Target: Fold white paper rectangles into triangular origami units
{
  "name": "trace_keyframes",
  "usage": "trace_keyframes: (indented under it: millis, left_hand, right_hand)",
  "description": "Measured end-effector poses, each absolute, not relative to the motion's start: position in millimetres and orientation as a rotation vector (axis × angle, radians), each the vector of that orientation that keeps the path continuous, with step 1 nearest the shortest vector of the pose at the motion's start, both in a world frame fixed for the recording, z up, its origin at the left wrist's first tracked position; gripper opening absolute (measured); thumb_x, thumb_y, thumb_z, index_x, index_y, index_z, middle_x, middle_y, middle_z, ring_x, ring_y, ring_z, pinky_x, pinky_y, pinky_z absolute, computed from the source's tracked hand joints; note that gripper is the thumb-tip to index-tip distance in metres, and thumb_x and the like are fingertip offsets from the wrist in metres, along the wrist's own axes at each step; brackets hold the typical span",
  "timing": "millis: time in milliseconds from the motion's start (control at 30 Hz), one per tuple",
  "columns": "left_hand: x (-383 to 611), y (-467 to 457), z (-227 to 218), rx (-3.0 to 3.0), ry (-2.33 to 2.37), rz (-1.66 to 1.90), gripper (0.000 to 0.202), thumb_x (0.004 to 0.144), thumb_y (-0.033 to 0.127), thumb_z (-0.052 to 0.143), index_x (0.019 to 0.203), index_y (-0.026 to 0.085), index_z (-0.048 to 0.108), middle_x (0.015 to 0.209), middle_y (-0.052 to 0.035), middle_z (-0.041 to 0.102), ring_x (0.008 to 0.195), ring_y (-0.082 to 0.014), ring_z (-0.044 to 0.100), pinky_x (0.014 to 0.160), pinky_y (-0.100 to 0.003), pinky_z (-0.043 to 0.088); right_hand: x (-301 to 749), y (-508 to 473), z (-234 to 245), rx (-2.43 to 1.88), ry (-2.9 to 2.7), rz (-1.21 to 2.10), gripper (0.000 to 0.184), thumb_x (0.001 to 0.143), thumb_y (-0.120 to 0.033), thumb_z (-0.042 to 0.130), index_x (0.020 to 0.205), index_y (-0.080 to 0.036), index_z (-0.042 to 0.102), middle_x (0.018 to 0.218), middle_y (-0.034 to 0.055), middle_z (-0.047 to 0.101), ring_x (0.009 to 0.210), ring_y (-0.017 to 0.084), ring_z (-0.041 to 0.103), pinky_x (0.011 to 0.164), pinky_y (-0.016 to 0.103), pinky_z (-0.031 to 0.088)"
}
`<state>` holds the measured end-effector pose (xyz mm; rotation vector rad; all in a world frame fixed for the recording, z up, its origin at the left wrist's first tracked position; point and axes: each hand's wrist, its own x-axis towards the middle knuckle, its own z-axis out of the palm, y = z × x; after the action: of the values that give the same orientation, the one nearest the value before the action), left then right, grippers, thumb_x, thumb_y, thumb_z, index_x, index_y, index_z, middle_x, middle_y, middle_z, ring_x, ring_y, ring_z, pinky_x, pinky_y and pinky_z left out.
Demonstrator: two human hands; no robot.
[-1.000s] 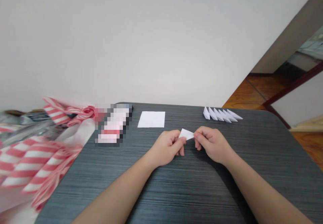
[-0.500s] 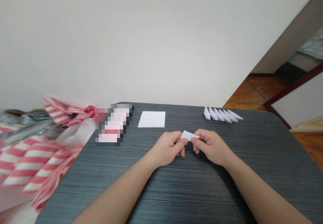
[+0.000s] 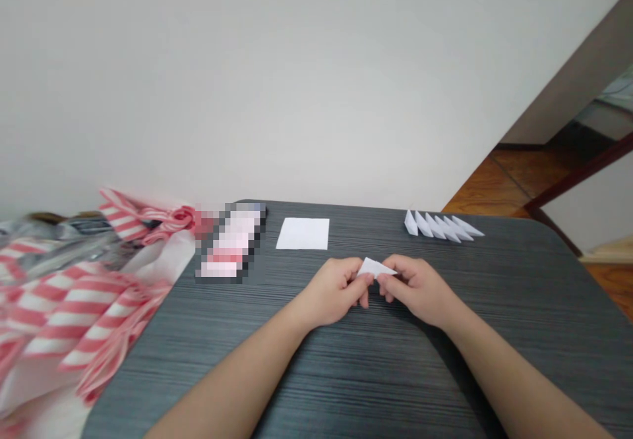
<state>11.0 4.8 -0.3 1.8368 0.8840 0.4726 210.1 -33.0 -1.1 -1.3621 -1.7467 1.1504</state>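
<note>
- Folded paper triangle between left hand and right hand
- Paper sheet behind them on the counter
- Row of folded paper pieces right of the sheet
- Blurred object left of the sheet
- Striped plastic at the counter's left edge

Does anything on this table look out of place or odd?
One oddity: the object left of the white paper sheet is pixelated, so it cannot be identified. The folded paper pieces lie in a tidy overlapping row.

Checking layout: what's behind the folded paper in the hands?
Behind the folded paper, on the dark tabletop: a white sheet to the left, a row of folded paper pieces to the right. The left hand and right hand cover part of it.
</note>
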Motion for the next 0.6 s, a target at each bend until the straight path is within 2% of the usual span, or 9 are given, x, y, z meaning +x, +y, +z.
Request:
trace_keyframes:
  millis: [600]
  left_hand:
    - [11.0, 4.3, 1.7, 1.876, 0.896, 0.472, 0.029, 0.096, 0.030, 0.048, 0.072, 0.016, 0.059, 0.066, 0.0003, 0.069, 0.055, -0.0098, 0.055, 0.054, -0.019, 0.037]
  right_hand:
    - [210.5, -32.3, -1.5, -1.390, -1.772, 1.125, 0.018, 0.091, -0.025, 0.056, 0.075, -0.020, 0.060, 0.062, -0.0016, 0.067, 0.055, 0.013, 0.064, 0.057, 0.023, 0.048]
